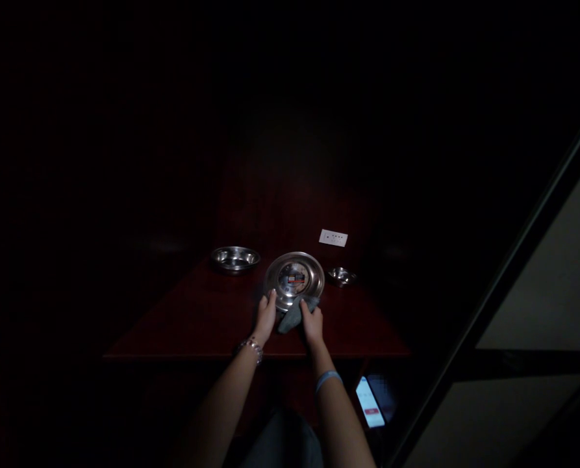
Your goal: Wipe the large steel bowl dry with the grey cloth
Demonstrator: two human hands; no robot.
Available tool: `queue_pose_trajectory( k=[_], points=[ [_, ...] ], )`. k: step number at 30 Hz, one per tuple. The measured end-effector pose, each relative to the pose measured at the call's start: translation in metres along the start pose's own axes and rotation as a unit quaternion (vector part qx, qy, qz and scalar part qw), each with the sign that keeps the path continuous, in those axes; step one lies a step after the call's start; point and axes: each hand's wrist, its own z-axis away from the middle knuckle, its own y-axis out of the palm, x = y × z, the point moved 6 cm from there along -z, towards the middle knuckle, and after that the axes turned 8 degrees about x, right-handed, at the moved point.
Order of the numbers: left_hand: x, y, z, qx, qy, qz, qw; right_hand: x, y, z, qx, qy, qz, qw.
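A round shiny metal plate with a label at its centre is tilted up above the dark red table. My left hand is closed on its lower left rim, thumb on the near face. My right hand pinches a grey-green cloth against the lower right rim. The fingers behind the plate are hidden. To the left of the plate is a wide metal dish, and a smaller metal bowl sits to its right.
The dark red table ends at a straight front edge. A white socket panel is on the back wall. Below the table at right, a lit phone shows. A slanted dark frame with pale panels stands at right. The surroundings are very dark.
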Motion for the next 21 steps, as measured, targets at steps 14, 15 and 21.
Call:
queue_pose_trajectory(
  k=[14,15,21],
  points=[
    [0.0,0.001,0.0,0.007,0.003,0.008,1.0,0.003,-0.002,0.0,-0.002,0.0,-0.029,1.0],
    [-0.001,0.002,0.001,0.009,0.007,0.011,1.0,0.003,-0.002,0.0,-0.003,-0.001,-0.029,1.0],
    [-0.011,0.006,0.006,0.014,0.013,-0.009,1.0,-0.002,-0.003,-0.001,-0.012,0.007,-0.03,0.999]
  ],
)
